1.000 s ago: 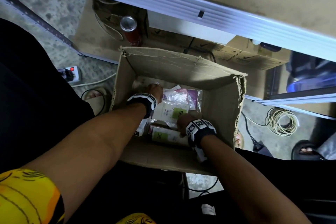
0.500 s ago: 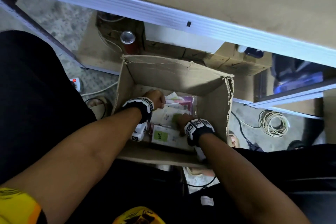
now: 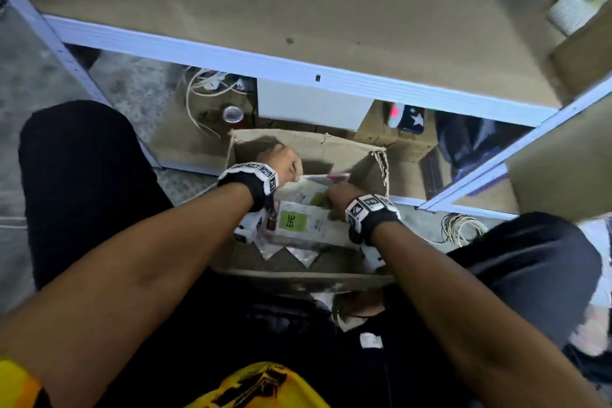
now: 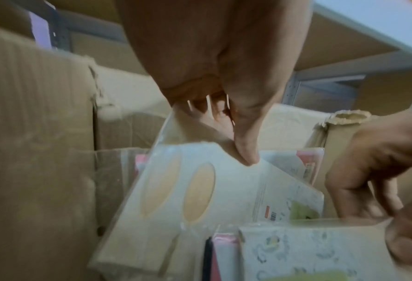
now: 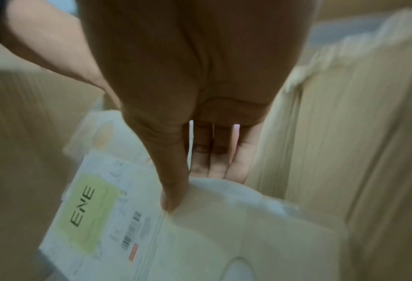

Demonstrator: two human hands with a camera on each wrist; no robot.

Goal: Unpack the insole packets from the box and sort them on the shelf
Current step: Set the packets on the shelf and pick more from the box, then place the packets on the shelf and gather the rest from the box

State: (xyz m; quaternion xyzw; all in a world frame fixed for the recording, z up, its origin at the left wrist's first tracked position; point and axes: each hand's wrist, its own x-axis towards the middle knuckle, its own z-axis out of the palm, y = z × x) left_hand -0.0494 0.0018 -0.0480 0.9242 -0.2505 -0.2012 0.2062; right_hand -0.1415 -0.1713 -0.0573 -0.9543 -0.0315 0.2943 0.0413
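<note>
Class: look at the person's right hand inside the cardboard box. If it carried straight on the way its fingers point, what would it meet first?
The right hand points down into the cardboard box; it already grips the insole packet, so more packets beneath probably come first, though depth is unclear.

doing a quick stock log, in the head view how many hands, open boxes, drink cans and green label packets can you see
hands: 2 (left hand, right hand)
open box: 1
drink can: 1
green label packets: 2 showing (ENE packet, rear packet); others may be hidden
total: 6
</note>
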